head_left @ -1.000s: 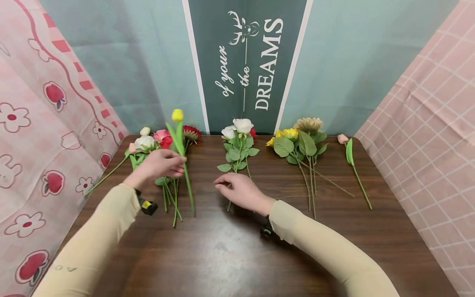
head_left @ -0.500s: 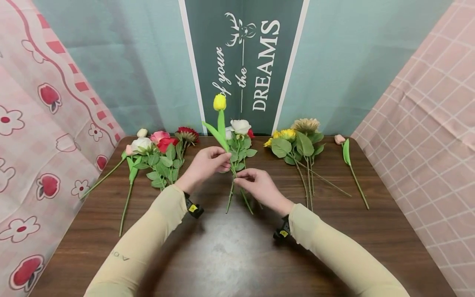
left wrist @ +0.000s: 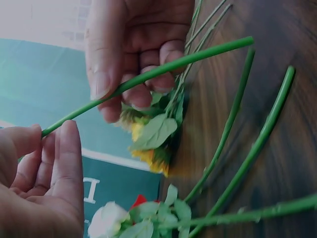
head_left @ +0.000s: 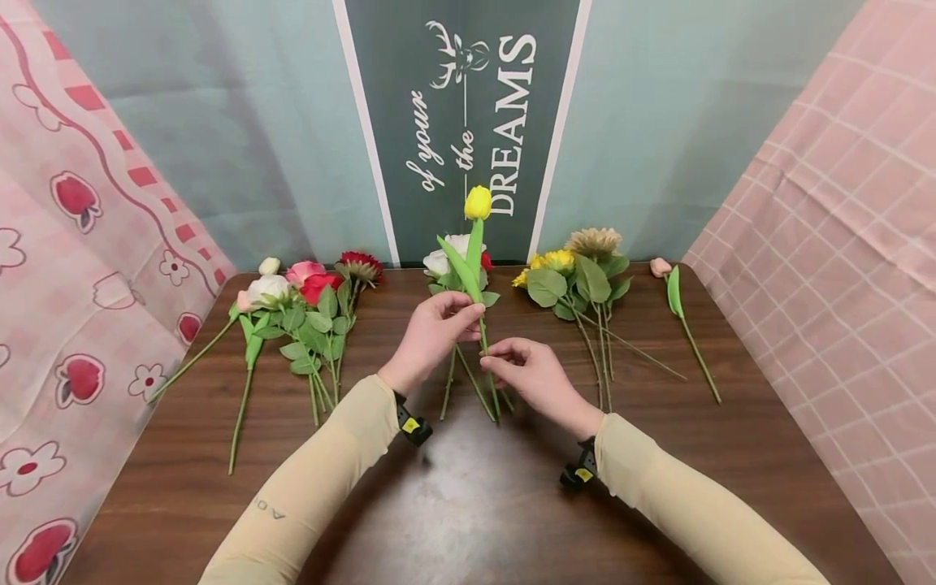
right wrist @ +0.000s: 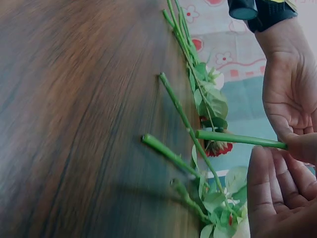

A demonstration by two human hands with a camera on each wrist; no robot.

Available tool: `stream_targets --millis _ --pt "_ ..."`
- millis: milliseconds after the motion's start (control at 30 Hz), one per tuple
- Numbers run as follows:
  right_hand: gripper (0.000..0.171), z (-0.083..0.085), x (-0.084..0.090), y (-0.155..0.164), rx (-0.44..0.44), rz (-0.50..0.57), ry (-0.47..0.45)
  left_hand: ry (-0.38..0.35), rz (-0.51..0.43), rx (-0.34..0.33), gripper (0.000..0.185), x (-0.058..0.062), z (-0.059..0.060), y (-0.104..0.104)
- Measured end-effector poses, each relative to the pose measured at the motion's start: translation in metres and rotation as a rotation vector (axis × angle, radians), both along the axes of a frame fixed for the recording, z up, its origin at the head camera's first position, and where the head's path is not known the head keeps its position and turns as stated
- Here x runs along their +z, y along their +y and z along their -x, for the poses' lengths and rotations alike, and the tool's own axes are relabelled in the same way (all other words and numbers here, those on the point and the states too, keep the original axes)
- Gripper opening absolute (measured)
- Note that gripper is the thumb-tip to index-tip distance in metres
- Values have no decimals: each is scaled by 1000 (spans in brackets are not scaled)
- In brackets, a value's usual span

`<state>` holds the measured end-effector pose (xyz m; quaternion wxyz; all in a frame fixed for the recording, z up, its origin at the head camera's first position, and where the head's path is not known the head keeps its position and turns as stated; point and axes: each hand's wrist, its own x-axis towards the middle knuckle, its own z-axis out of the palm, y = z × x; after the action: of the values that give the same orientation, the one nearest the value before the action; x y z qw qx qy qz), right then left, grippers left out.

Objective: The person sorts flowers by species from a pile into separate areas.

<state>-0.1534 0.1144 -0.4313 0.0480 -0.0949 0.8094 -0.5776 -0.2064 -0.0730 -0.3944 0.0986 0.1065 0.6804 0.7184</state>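
Note:
A yellow tulip (head_left: 478, 202) stands nearly upright over the middle of the brown table (head_left: 468, 504). My left hand (head_left: 474, 314) pinches its green stem (head_left: 480, 280) just below the leaf. A little lower, my right hand (head_left: 491, 358) pinches the same stem. In the left wrist view the stem (left wrist: 148, 75) runs from my left fingers (left wrist: 67, 163) up into the right hand (left wrist: 133, 49). The right wrist view shows the stem's cut end (right wrist: 200, 134) free above the table. White roses (head_left: 437, 262) lie on the table right behind the tulip.
A bunch of pink, white and red flowers (head_left: 303, 284) lies at the back left. Sunflowers (head_left: 566, 264) lie at the back right, with a single pink tulip (head_left: 660, 266) beyond them. Patterned cloth walls close in on both sides, and a banner (head_left: 468, 106) hangs behind.
My left hand lifted the yellow tulip from beside the left bunch and carried it right to the middle. My right hand rose from the table and pinched the stem.

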Motion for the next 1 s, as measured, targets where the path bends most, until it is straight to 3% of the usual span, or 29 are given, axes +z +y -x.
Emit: stream_targets --millis 167,233,300,433,600,700,767,867,1000 --pt "26 -5 -2 18 -32 -10 9 41 30 -35 25 -2 -6 17" --pt "24 -8 -3 30 -54 -20 21 80 92 -77 32 -4 -10 25" --pt "23 -11 -4 47 -89 -55 48 157 213 -129 42 -8 -15 34" --pt "25 -18 -5 92 -203 -167 111 413 533 -248 54 -13 -31 50" --pt "27 -22 -1 161 -373 -391 211 833 879 -424 62 -16 -53 70" --pt "26 -20 2 200 -432 -566 277 1098 1016 -505 67 -19 -63 83" --pt "24 -18 3 222 -433 -667 305 1235 1079 -540 69 -23 -70 91" --pt "20 -16 -1 245 -397 -783 305 1325 1119 -594 70 -30 -78 100" --pt "17 -13 -13 262 -343 -869 238 1340 1108 -665 69 -39 -87 108"
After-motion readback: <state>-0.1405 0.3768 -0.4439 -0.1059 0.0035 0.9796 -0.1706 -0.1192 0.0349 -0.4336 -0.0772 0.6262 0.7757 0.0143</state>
